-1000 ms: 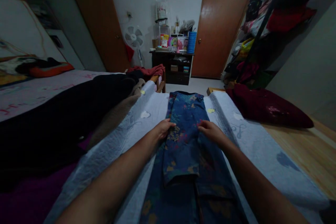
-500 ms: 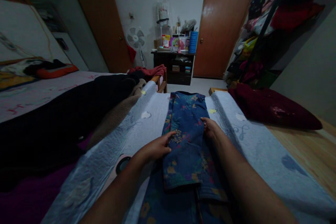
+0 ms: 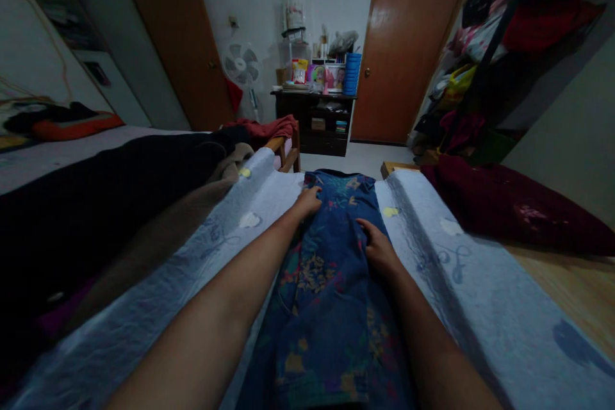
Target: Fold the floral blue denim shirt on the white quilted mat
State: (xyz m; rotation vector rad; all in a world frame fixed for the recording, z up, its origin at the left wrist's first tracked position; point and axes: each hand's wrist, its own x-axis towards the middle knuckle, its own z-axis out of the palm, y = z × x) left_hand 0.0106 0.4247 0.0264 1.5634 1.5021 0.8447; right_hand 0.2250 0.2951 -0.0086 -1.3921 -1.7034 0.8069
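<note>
A dark blue floral garment (image 3: 331, 295) lies lengthwise in front of me, folded into a long strip on a pale patterned cover (image 3: 432, 282). My left hand (image 3: 309, 202) is at the garment's far left edge, its fingers bent closed on the cloth. Farther down on the right side, my right hand (image 3: 379, 246) rests against the garment's edge. Its index finger is stretched over the fabric, apart from the thumb; the other fingers are partly hidden. The near end of the garment runs to the bottom of the view.
Dark clothing (image 3: 120, 205) is heaped on the left. A maroon folded cloth or cushion (image 3: 509, 202) sits at the right above a wooden surface (image 3: 562, 275). Beyond are a fan (image 3: 241, 65), a dark cabinet (image 3: 312, 122), a wooden door (image 3: 403, 45) and hanging clothes (image 3: 542, 25).
My left hand has moved forward along the garment's left edge. My right hand has shifted slightly nearer, its index finger now stretched out. The pink-and-black object by my left arm is out of sight.
</note>
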